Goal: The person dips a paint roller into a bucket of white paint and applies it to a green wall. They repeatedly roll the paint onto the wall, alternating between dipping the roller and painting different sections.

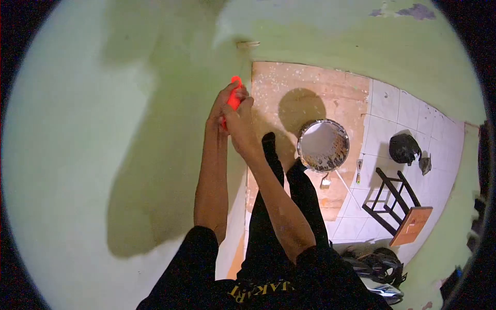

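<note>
Left hand [219, 109] and right hand [241, 124] round red handle [235, 89], tip above grip

The left hand [218, 111] and right hand [242, 124] cover nearly all of the orange handle [235, 93]; only its tip shows above the grip, and its lower length is hidden. Higher above the grip, the pale tool end [248, 45] on the wall is too small to make out. Far below and to the right of the grip, the dark heap [380, 263] is too dim to name, and the shirt lettering [261, 290] is partly hidden.
</note>
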Action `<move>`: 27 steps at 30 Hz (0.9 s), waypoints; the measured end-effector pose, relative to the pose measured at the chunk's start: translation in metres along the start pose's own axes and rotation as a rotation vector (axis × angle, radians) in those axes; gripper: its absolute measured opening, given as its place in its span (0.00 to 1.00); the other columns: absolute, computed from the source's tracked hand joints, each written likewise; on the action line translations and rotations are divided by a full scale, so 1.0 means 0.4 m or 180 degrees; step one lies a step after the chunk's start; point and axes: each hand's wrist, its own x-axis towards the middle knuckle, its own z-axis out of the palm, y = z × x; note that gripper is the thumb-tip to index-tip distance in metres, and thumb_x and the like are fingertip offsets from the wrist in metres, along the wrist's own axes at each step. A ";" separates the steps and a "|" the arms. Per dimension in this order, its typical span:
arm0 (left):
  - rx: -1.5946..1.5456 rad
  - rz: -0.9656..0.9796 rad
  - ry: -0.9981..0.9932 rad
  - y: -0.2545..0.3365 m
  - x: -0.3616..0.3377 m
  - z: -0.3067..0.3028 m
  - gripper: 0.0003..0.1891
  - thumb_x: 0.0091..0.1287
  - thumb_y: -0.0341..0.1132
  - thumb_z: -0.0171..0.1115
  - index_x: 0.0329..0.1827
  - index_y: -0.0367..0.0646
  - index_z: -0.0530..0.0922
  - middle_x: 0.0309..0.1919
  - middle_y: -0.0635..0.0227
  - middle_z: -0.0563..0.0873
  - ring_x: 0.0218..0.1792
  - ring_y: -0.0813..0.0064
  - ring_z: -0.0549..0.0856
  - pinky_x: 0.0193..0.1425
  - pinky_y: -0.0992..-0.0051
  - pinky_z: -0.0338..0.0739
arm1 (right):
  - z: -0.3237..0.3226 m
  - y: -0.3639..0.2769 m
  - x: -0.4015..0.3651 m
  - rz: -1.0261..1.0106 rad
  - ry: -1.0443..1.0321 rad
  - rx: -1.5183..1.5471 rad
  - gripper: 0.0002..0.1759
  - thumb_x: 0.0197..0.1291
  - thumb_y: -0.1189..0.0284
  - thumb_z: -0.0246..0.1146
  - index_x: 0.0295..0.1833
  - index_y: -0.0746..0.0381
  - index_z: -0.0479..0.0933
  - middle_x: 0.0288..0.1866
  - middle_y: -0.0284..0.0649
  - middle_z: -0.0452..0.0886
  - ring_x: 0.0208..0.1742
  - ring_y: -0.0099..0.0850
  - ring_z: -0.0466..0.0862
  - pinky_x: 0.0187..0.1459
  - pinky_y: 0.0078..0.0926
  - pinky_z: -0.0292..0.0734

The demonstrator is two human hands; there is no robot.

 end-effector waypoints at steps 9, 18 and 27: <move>0.0149 0.0028 0.0721 -0.064 0.032 -0.038 0.11 0.65 0.43 0.58 0.32 0.46 0.69 0.23 0.75 0.72 0.21 0.84 0.71 0.27 0.83 0.68 | -0.043 0.212 0.076 -0.0382 0.0000 -0.0023 0.25 0.57 0.70 0.56 0.57 0.66 0.56 0.43 0.42 0.69 0.42 0.27 0.74 0.44 0.24 0.72; 0.0289 -0.0447 0.1062 -0.053 -0.037 0.020 0.12 0.66 0.42 0.55 0.35 0.41 0.71 0.21 0.74 0.73 0.21 0.83 0.72 0.24 0.82 0.69 | -0.048 0.233 0.007 -0.1487 0.0390 -0.0709 0.21 0.57 0.71 0.57 0.52 0.61 0.56 0.37 0.37 0.68 0.30 0.21 0.72 0.28 0.16 0.70; 0.0039 -0.0369 0.0794 -0.163 -0.145 0.130 0.17 0.69 0.49 0.51 0.35 0.43 0.70 0.18 0.74 0.71 0.17 0.80 0.70 0.21 0.80 0.67 | -0.134 0.134 -0.200 -0.0486 0.0258 -0.0289 0.25 0.58 0.68 0.58 0.56 0.67 0.57 0.50 0.45 0.65 0.56 0.26 0.68 0.57 0.28 0.66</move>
